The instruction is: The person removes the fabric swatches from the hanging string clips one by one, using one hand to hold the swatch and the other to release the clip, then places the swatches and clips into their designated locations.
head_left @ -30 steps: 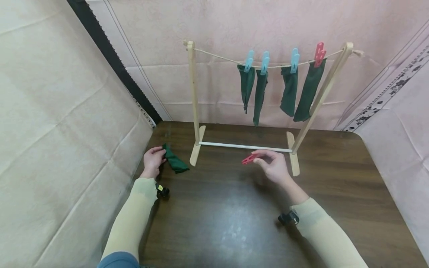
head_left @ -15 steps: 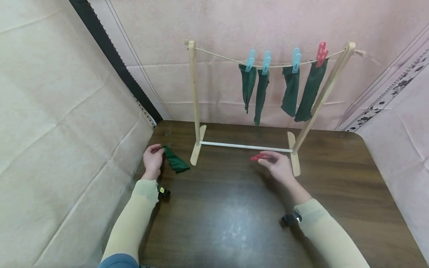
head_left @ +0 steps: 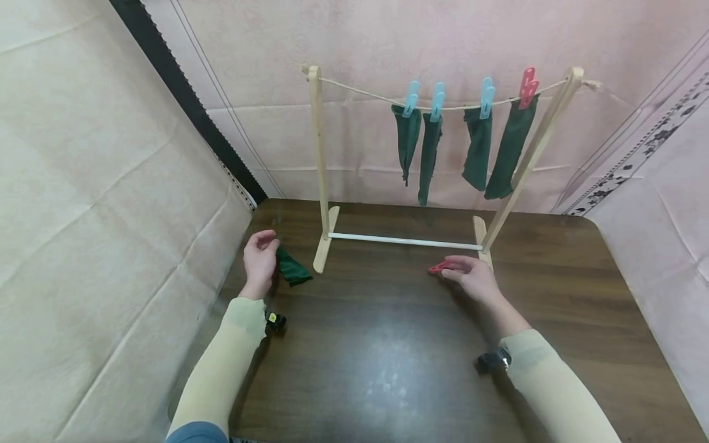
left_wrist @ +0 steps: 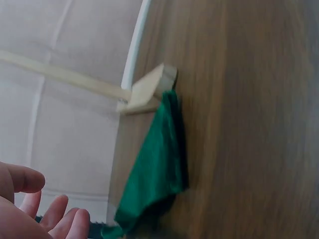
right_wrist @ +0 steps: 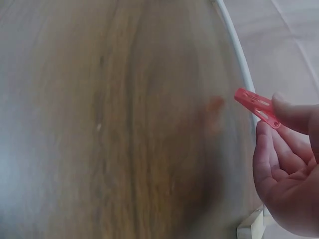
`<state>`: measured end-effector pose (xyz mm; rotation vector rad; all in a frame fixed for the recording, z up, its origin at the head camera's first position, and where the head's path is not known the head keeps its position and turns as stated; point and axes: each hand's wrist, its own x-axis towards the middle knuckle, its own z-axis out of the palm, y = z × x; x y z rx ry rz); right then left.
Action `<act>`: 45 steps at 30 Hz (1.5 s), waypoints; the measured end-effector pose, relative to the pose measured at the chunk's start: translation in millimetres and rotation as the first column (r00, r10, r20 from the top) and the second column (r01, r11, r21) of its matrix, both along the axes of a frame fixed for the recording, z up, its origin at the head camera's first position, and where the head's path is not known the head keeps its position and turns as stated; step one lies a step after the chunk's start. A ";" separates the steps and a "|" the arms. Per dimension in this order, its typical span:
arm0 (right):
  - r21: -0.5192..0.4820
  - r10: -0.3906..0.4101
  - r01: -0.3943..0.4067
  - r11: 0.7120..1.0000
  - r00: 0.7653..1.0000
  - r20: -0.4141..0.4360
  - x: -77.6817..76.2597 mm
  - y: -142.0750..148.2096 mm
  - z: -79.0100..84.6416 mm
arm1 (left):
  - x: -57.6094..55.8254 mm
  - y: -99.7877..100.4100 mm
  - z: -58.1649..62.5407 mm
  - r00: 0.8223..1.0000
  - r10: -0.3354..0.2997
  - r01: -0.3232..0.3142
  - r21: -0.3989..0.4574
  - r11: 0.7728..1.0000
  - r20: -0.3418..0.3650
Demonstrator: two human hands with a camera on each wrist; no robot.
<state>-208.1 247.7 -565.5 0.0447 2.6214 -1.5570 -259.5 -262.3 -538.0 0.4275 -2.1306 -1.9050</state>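
My right hand (head_left: 473, 277) pinches a red clothespin (right_wrist: 256, 106) between thumb and fingers, above the table in front of the rack's right foot. On the table at the left lies a small dark green cloth (left_wrist: 152, 169), narrow at one end. Beside its upper end is my left hand (head_left: 260, 261), fingers loosely bent; the left wrist view shows a gap between fingers and cloth, with nothing held. Several green cloths hang from the rope line; a blue clothespin (head_left: 411, 99) grips the leftmost cloth (head_left: 407, 141), and a red one grips the rightmost cloth (head_left: 511, 147).
The wooden rack's left post (head_left: 318, 147) and right post (head_left: 534, 157) hold up the rope. A white rod (head_left: 404, 240) joins their feet low down. Patterned cloth walls stand behind and beside the brown table (head_left: 360, 344).
My right hand has drawn right and slightly nearer with the red clothespin. My left hand has shifted a little up and right, its fingers now off the green cloth, which stays put.
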 end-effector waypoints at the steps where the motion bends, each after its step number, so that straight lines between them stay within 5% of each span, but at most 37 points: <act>1: 0.010 0.002 -0.002 1.000 1.000 -0.003 -0.4 1.7 -1.0 | 0.5 3.0 0.6 1.000 -0.009 0.009 0.012 1.000 -0.010; 10: 0.200 -0.006 0.016 0.980 0.999 -0.046 -1.0 13.6 -3.2 | 10.6 22.3 9.3 0.996 -0.090 0.092 0.110 0.990 -0.027; 17: 0.321 0.058 -0.041 0.946 0.997 -0.044 -2.5 18.1 -6.2 | 13.3 28.8 9.8 0.990 -0.141 0.144 0.127 0.981 -0.028; 32: 0.359 0.085 -0.058 0.932 0.995 -0.061 -5.9 18.7 -7.1 | 5.3 41.3 6.2 0.986 -0.163 0.167 0.133 0.977 -0.039; 45: 0.362 0.090 -0.059 0.930 0.994 -0.068 -5.4 19.5 -6.0 | 4.5 48.9 15.3 0.977 -0.210 0.213 0.127 0.969 -0.039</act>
